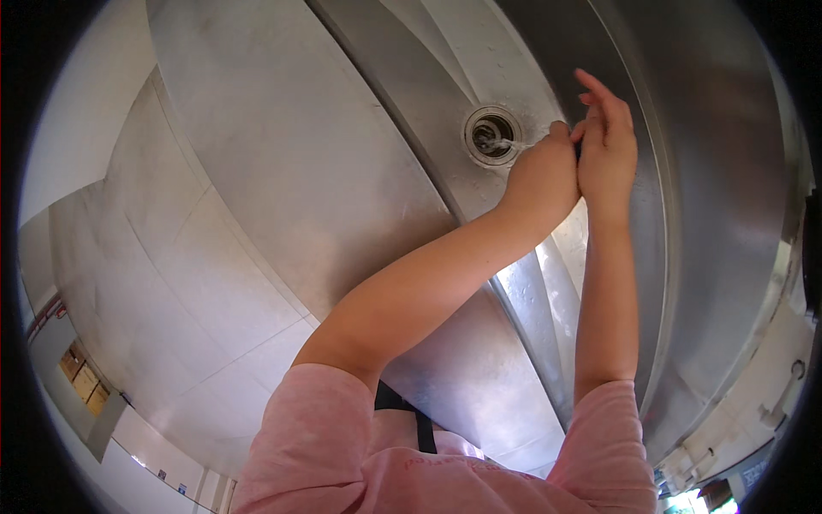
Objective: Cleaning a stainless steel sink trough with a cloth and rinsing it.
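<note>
**Ana:** Head view first: what could go wrong at the sink (342, 171)?

**Ben:** Both hands are up over the basin, pressed side by side. The left hand (541, 176) is curled in a loose fist, and the right hand (606, 141) lies against it with its fingers (599, 90) stretched upward. Something small and dark shows between them; I cannot tell what. If it is a loose item, I judge a wet grip could drop it toward the drain (492, 134), which sits just beside the left knuckles.

**Ana:** Anything around them or in the way?

**Ben:** Only 1 view. A thin trickle of water (511, 143) crosses the drain. The steel counter (214, 283) spreads along the left edge, boxes (84, 381) sit far beyond its lower left corner, and nothing blocks the hands.
</note>
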### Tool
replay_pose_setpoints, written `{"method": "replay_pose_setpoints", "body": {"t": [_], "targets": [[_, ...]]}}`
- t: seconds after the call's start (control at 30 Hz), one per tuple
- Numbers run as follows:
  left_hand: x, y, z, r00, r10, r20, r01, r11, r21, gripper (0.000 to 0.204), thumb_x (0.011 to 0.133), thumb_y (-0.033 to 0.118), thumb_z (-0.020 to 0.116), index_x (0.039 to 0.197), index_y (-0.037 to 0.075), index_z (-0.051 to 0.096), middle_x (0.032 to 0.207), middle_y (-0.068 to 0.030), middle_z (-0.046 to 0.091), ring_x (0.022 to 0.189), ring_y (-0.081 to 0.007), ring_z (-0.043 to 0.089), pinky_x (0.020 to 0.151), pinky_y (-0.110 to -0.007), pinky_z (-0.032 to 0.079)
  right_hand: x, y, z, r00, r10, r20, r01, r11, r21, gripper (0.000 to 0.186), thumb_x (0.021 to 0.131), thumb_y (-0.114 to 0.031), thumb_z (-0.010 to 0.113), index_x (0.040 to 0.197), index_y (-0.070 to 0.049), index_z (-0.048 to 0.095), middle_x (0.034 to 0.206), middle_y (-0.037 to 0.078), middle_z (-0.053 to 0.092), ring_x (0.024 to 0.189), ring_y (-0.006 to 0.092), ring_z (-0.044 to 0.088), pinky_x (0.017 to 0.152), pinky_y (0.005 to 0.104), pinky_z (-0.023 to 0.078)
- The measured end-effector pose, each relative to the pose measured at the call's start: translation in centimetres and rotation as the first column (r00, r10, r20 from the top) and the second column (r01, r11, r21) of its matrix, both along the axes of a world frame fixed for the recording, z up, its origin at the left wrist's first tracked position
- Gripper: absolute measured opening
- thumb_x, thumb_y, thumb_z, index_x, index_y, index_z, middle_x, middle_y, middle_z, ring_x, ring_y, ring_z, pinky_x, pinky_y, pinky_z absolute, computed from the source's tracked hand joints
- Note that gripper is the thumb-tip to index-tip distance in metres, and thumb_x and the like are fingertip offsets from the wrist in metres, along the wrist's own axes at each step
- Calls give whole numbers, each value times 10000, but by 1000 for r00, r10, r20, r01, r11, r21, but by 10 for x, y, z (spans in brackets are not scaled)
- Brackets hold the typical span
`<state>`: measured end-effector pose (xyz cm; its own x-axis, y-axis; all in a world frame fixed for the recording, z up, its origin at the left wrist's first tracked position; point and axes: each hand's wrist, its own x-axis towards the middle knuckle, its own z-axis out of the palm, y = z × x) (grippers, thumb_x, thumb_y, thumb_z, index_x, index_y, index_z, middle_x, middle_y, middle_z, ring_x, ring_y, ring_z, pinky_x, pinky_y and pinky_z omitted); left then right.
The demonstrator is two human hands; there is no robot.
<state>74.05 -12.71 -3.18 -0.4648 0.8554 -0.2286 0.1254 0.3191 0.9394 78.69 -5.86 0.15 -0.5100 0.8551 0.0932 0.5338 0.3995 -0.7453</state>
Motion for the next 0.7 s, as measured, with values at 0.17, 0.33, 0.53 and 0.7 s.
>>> {"method": "replay_pose_setpoints", "body": {"t": [0.17,0.33,0.53,0.7], "targets": [[2,-1,13,999,-31,35,31,999,9,252,795,220,649,841,-12,559,756,-199,629,689,-347,639,593,-409,480,10,12,15,992,-83,-93,45,935,-352,383,933,-234,518,1262,-38,540,1273,136,528,974,163,584,811,281,479],[-4,-2,22,308,-200,930,37,979,198,225,848,272,628,829,61,551,628,-1,502,447,-65,417,390,-202,273,39,24,14,874,60,-483,-365,737,-569,675,852,-339,607,1383,10,378,1351,205,453,1213,276,464,984,349,408],[5,-3,25,-408,-279,869,160,916,369,256,891,300,561,805,64,513,604,-7,447,406,-79,349,358,-188,246,31,14,3,539,-92,-837,-684,532,-499,697,820,-253,596,1446,-126,318,1493,216,240,1196,289,513,934,359,456],[0,-9,29,-97,-269,958,236,929,285,213,822,189,659,762,87,481,596,11,436,427,-53,338,391,-203,214,28,19,24,660,-28,-751,-647,486,-587,590,830,20,469,1405,-82,384,1445,192,341,503,31,368,487,195,347]]}}
